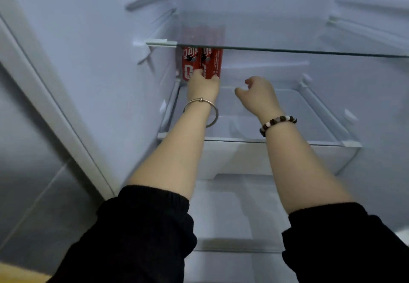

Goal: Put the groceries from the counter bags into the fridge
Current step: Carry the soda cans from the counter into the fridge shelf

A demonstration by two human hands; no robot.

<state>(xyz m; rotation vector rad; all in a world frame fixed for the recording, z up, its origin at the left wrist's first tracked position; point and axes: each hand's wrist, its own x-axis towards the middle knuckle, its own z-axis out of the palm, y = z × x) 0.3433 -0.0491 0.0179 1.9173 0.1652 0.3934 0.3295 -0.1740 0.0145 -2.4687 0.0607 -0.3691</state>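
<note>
Two cans stood side by side in the far left corner of the lower shelf (309, 127) — the left can (188, 66) beside the fridge wall, the right can (211, 63) touching it. The upper shelf (287, 50) lay above them. The left hand (202, 88) wrapped the right can's foot; the right hand (257, 93) hung to its right, apart from both cans. A drawer (243, 158) sat below.

We read white Chinese characters in the Coca-Cola style on two red drink cans, the left can (188, 61) and the right can (211, 60). Below them each shows part of a large white "C". A thin vertical line of print on the right can is too small to read.
</note>
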